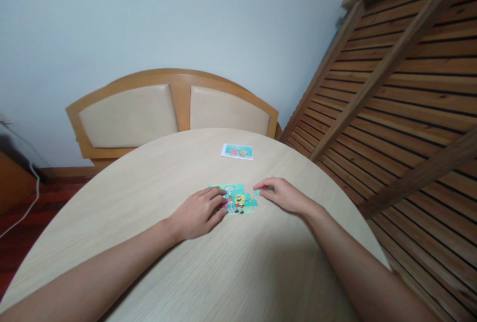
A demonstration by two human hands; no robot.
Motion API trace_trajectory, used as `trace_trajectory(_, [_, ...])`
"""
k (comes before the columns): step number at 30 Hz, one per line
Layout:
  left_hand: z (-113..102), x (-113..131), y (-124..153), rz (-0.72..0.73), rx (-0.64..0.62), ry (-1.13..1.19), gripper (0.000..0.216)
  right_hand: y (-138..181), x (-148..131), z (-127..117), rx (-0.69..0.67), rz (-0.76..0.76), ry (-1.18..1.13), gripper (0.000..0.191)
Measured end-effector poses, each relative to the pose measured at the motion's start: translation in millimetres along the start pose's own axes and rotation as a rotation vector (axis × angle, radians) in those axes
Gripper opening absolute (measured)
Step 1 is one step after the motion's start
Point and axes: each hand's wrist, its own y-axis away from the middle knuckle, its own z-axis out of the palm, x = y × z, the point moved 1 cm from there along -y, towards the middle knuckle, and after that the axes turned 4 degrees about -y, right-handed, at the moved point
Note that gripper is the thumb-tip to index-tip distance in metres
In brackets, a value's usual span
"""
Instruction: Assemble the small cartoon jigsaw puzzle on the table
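A jigsaw puzzle [239, 201] with cartoon figures on a turquoise ground lies on the round table, its upper right corner open with a jagged edge. My left hand [203, 211] rests flat over the puzzle's left side, fingers stretched out and covering part of the picture. Just off the gap on the right, my right hand [278, 194] pinches a small turquoise puzzle piece [257, 192] between thumb and index finger. The piece is close to the puzzle's edge; whether they touch I cannot tell.
Farther back on the pale wooden table [167, 163] lies a small picture card [237, 151] with a similar cartoon print. A padded wooden headboard [179, 98] stands behind the table. Slatted wooden boards [391, 88] lean along the right. A white cable [36, 188] hangs at the left.
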Motion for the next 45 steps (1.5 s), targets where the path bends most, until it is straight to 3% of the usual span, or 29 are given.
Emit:
trace_trajectory(10, [-0.9, 1.8, -2.6, 0.118, 0.0, 0.08, 0.026, -3.2, 5.1, 3.4, 0.043, -0.052, 0.088, 0.023])
trace_trajectory(29, [-0.5, 1.2, -0.8, 0.116, -0.02, 0.048, 0.028, -0.1, 5.9, -3.4, 0.012, 0.046, 0.089, 0.016])
trace_trajectory(35, [0.6, 0.1, -1.0, 0.129, -0.009, 0.06, 0.026, -1.8, 0.8, -0.3, 0.059, -0.034, 0.239, 0.019])
trace_trajectory(39, [0.1, 0.5, -1.2, 0.128, -0.005, 0.076, 0.026, -2.0, -5.0, 0.8, 0.054, -0.052, 0.359, 0.012])
trace_trajectory(45, [-0.1, 0.9, -1.1, 0.125, -0.005, 0.069, 0.025, 0.5, -11.9, -3.8, 0.072, -0.017, 0.468, 0.031])
